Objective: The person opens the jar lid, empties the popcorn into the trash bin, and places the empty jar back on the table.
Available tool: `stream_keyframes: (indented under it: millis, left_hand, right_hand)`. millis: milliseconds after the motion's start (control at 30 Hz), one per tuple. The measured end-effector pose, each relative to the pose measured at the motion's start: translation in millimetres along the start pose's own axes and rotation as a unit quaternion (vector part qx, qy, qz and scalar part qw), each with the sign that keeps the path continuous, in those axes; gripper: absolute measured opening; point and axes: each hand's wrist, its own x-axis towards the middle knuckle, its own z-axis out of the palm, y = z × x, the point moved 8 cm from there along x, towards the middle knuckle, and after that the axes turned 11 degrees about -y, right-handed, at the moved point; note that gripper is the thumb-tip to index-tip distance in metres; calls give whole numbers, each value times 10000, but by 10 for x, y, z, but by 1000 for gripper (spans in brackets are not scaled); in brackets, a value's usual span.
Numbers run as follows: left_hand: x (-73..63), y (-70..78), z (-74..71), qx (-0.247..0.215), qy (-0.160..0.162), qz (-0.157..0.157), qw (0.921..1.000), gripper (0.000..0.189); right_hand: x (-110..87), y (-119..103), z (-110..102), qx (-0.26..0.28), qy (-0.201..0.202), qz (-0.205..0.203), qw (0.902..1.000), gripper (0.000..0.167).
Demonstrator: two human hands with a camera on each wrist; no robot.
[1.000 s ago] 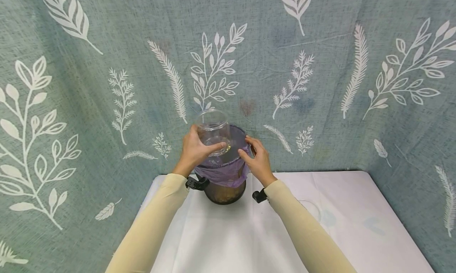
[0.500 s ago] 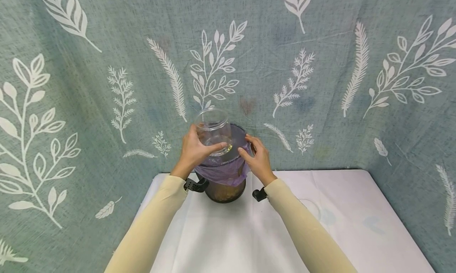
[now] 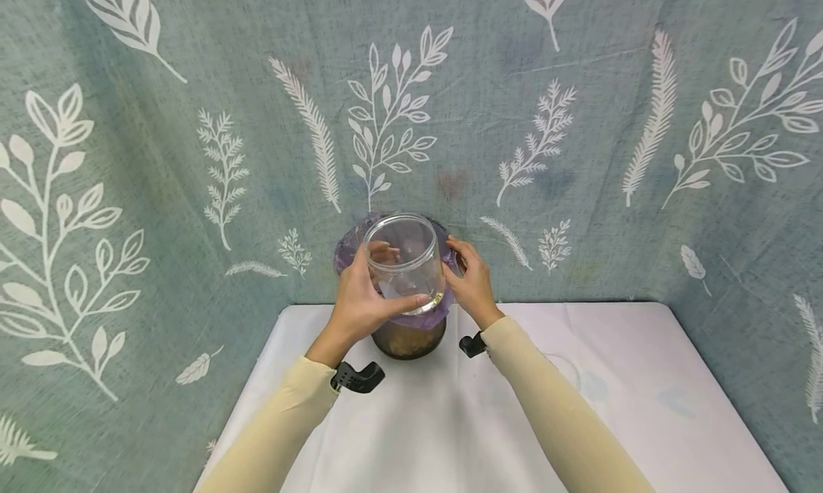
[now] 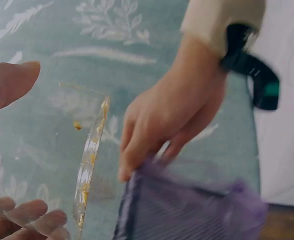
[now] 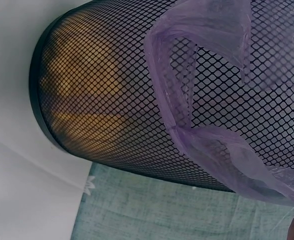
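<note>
My left hand (image 3: 363,300) grips a clear plastic jar (image 3: 406,264), its open mouth tipped up toward the head camera. Yellow crumbs (image 4: 85,187) cling along the bottom edge of the jar in the left wrist view. Behind and below the jar stands a black mesh wastebasket (image 3: 408,341), lined with a purple plastic bag (image 5: 207,137) folded over its rim. My right hand (image 3: 472,279) pinches the bag and rim on the right side, as the left wrist view also shows. Through the mesh, something yellow-brown (image 5: 84,75) shows at the bottom of the wastebasket.
The wastebasket stands on a white-covered table (image 3: 514,436), close to a green leaf-patterned curtain (image 3: 579,193) at the back. Curtain also hangs at both sides. A faint clear round lid-like disc (image 3: 562,371) lies right of the right forearm.
My left hand has drawn the jar down, right and nearer to me, from over the wastebasket's opening to in front of it. The right hand stays at the rim.
</note>
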Motion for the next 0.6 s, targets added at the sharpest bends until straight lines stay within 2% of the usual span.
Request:
stream_keyframes:
  millis: [100,267,367,600]
  left_hand:
    - [-133,-4,146,-193,-181,209,9994,92]
    - [-376,-129,469,-396,-607,393,9966,92]
    - [-550,-224,667,-544,-878,386,9939,96]
    - [-942,-504,1099,-790,-1282,310,9881,99]
  right_hand:
    - [6,14,-9,-19,-3,15,10000,43]
    - [7,39,-13,88,-91,167,9998,50]
    - [7,45,-15,120,-98,198,9997,51]
    - [6,30,9,224,-167,228,9993,52]
